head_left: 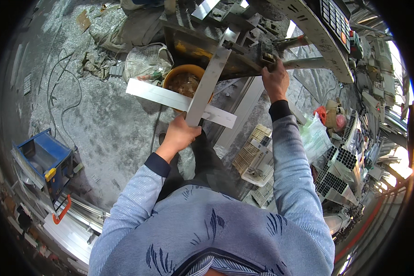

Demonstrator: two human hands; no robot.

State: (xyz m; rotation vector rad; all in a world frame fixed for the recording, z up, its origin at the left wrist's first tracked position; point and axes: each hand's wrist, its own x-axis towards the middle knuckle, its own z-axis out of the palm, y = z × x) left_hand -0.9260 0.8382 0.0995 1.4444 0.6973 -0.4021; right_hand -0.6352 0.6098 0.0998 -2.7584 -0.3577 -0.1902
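A: Fingers of the left hand [178, 134] were curled round the near end of a pale metal bar [210, 76]. So the bar wasn't off to one side of them, it ran straight out from the grip, away from the body and leaning right.

B: Yeah, long axis pointing at the dark machine frame [188, 37], far part by that dark clamp-looking piece [238, 48]. Other hand?

A: Right hand [277, 82] was well apart from the bar, out to its right. Fingers bent in at a dark block [267, 53], but I couldn't tell if they'd actually closed on it. Left was the nearer one, easily.

B: And the flat white strip [156, 93]?

A: Passed under the bar, crossing it just beyond the left hand. Couldn't tell if the two touched.

B: Then the orange bucket [188, 67] of scraps?

A: Past the strip, partly covered by both pieces. Farther out, a cream plastic crate [244, 158] sat to the right and a blue bin [41, 149] way off left.
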